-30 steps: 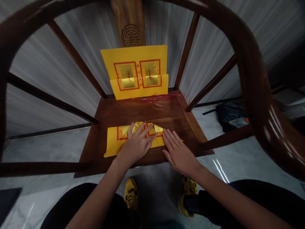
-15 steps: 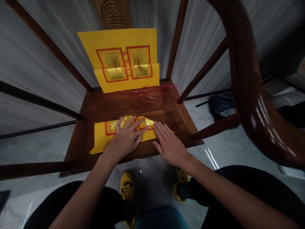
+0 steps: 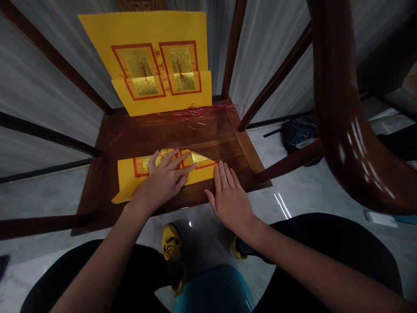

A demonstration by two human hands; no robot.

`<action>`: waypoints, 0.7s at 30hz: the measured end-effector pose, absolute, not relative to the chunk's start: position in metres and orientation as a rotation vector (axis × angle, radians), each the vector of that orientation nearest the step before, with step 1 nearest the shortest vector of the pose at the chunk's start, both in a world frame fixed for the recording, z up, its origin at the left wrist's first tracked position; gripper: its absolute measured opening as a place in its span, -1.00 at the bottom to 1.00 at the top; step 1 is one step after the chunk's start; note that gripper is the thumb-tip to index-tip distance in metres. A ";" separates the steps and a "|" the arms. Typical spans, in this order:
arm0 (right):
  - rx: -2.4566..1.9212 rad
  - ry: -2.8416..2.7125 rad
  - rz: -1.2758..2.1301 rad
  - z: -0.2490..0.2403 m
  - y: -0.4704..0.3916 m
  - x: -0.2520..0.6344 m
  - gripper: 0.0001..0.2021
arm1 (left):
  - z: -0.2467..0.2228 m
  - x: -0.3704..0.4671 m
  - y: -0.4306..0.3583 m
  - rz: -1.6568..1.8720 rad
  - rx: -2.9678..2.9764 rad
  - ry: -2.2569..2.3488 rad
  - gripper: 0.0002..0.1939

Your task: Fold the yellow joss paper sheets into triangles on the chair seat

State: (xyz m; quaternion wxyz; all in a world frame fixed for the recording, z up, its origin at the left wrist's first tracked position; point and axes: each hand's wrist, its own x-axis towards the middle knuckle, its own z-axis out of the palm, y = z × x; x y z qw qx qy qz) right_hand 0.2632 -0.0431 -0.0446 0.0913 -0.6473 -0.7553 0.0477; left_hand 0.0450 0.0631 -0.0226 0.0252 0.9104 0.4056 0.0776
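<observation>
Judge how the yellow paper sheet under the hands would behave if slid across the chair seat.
The yellow paper sheet looks thin and creased, so probably light and floppy. On the glossy chair seat it would likely slide easily; the left hand presses it flat.

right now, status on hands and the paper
Left hand flat on folded yellow paper, pressing. Right hand flat at its right edge on chair seat. Red string and upright paper stack behind, apart from the hands.

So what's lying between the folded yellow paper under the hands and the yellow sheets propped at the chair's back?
In the head view, bare wooden seat, then loose red strings by the propped sheets; folded paper.
</observation>
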 end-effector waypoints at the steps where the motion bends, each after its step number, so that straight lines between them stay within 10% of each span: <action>1: -1.942 -2.234 0.143 -0.045 -0.045 0.262 -0.20 | -0.023 0.045 0.063 0.243 2.821 1.253 -0.54; 11: -1.916 -2.153 0.032 -0.040 -0.055 0.265 -0.10 | -0.018 0.046 0.063 0.204 2.802 1.270 -0.57; 21: -2.071 -2.158 -0.037 0.037 -0.017 0.299 -0.52 | -0.019 0.047 0.060 0.201 2.753 1.276 -0.55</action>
